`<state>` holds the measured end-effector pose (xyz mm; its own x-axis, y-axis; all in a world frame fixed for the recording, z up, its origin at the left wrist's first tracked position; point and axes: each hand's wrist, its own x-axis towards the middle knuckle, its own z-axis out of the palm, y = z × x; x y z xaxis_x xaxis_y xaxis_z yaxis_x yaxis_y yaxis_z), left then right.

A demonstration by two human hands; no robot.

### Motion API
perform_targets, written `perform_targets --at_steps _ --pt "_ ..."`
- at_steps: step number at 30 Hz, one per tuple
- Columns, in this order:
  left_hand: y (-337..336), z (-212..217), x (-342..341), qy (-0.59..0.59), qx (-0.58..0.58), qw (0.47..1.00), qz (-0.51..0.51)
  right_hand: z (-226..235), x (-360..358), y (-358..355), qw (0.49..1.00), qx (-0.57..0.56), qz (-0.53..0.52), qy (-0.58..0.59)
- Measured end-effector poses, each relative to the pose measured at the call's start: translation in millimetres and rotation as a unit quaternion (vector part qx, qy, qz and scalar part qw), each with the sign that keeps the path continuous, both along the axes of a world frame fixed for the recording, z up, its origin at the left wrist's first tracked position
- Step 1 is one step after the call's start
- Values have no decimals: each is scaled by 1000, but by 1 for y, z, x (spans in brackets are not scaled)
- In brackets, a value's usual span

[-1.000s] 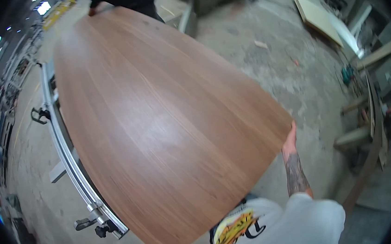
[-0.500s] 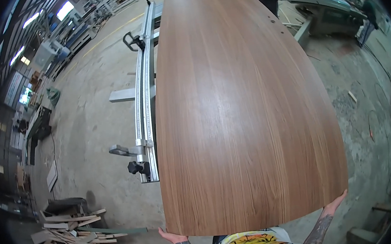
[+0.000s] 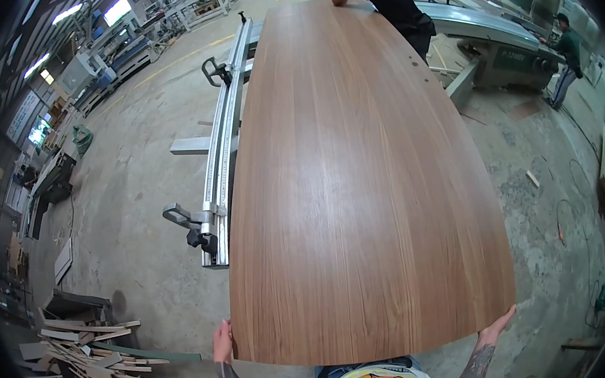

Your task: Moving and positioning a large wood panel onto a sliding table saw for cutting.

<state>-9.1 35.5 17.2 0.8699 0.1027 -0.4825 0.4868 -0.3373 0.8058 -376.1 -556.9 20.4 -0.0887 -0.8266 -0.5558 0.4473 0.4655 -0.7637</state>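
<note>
A large brown wood-grain panel (image 3: 331,186) stretches away from me, lying flat along a sliding saw table. At its near left corner my left hand (image 3: 222,341) is against the side edge, fingers bent upright along it. My right hand (image 3: 496,324) grips the near right corner from below, its fingers partly hidden under the panel. Two small dark holes or marks show near the panel's far right edge. A co-worker in black (image 3: 390,1) leans over the far end with a hand at the panel's edge.
Along the panel's left side runs a metal fence rail (image 3: 230,145) with a clamp handle (image 3: 182,215) sticking out. A pile of wood offcuts (image 3: 90,351) lies at the lower left. Another person (image 3: 566,61) stands by the machine at the far right. Cables trail across the right floor.
My left hand has shifted from under the near left corner to the panel's left side edge. The view has tilted up, showing more of the co-worker. My right hand stays at its corner.
</note>
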Motion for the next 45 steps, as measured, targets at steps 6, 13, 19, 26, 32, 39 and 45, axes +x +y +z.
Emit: perform_targets --at_steps 6,13,19,26,32,39,45 --pt "-20 1 -19 70 29 995 -71 12 -44 27 999 -26 -4 -38" --pt "-18 2 -29 47 89 991 -88 0 -59 17 1000 3 23 -21" --pt "-23 3 -29 34 70 992 -102 -27 -69 7 998 -48 35 -28" --pt "-37 11 -49 30 52 990 -127 -32 -76 -23 994 -87 62 28" --pt "-44 -6 -59 10 88 991 -95 -21 -66 -36 993 -60 99 -24" --pt "-3 -2 -166 87 -296 951 13 -18 -69 -29 987 -72 117 -86" --pt "-31 -17 -213 13 -671 655 347 15 -50 -4 989 -57 108 -87"
